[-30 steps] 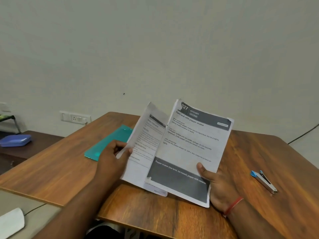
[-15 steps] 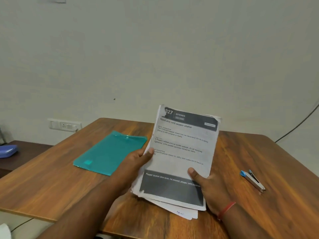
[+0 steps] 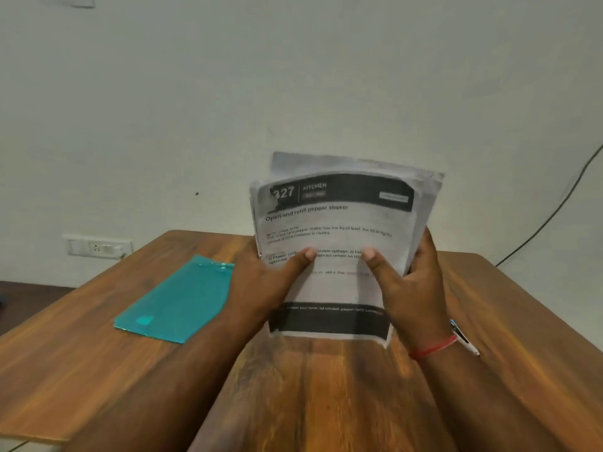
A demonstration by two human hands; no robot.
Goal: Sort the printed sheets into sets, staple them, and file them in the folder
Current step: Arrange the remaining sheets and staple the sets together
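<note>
The printed sheets (image 3: pixel 336 223), loosely tilted half a second ago, now stand upright at centre frame, lower edge down by the counter (image 3: pixel 326 402). The left hand (image 3: pixel 267 285) and right hand (image 3: pixel 417 282) grip their sides, thumbs on the front page. The teal folder (image 3: pixel 182 301) lies flat at centre left. The stapler (image 3: pixel 465 339) peeks from behind the right wrist.

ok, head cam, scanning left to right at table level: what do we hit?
wall socket → teal folder → left hand → printed sheets → right hand → stapler, mostly hidden behind the right wrist → cable on the wall
</note>
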